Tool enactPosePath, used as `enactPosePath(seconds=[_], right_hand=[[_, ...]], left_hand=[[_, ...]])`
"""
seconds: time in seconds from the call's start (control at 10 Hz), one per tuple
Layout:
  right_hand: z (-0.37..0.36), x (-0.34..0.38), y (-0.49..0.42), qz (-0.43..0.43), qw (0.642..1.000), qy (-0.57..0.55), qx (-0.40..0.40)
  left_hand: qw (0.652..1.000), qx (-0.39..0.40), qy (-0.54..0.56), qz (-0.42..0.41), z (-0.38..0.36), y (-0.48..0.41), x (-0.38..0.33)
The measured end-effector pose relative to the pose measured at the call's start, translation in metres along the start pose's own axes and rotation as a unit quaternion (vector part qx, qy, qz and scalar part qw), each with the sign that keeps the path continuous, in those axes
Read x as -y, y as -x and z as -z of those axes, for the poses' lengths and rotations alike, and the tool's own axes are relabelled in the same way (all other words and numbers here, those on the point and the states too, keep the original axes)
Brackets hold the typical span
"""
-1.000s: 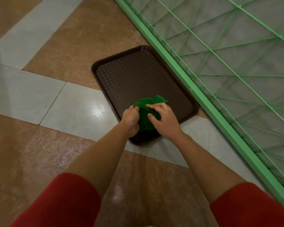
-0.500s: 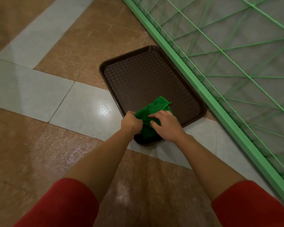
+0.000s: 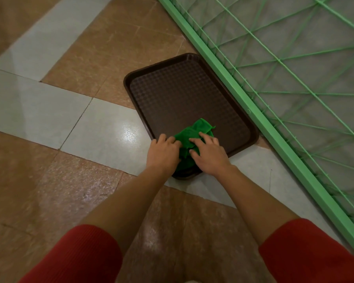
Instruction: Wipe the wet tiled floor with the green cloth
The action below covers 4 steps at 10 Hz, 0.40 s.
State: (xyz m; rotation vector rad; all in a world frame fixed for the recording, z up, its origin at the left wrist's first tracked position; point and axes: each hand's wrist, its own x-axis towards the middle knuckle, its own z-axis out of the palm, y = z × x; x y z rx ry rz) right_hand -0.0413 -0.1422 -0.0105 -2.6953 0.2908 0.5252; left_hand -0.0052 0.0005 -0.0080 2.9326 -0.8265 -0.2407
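Head view. Cloth: the green cloth point(image 3: 192, 139) lies bunched in the near corner of a dark brown tray point(image 3: 184, 94), on the tray's textured bottom, not on the tiles. Tray sits flat on the tiled floor point(image 3: 102, 129), its far long side just beside a green frame point(image 3: 239, 94) strung with green cord over grey mesh.

Left hand point(image 3: 164, 154): palm down at the cloth's left edge, fingers curled onto the fabric, knuckles over the tray rim. Whether it pinches or only presses, cannot tell.

Right hand point(image 3: 209, 154): palm down on the cloth's right side, fingers spread and pressing flat on the fabric, not clenched. Cloth shows between and beyond both hands.

Floor: brown and pale grey tiles in bands; shiny glare patch on the grey tile left of the tray, speckled sheen on the brown tile nearer the person. Red sleeves point(image 3: 80, 258) at bottom corners, forearms bare.
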Motion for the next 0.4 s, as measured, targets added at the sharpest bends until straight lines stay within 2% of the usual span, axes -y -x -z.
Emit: enactPosePath(seconds=[0.3,0.4], right_hand=[[0.001,0.002,0.000,-0.006,1.000,0.025,-0.010],[0.005,0.008,0.003,-0.003,1.000,0.009,-0.022]], left_hand=[[0.999,0.048,0.017,0.000,0.006,-0.001,0.004],[0.999,0.024,0.025,-0.014,0.013,0.003,0.008]])
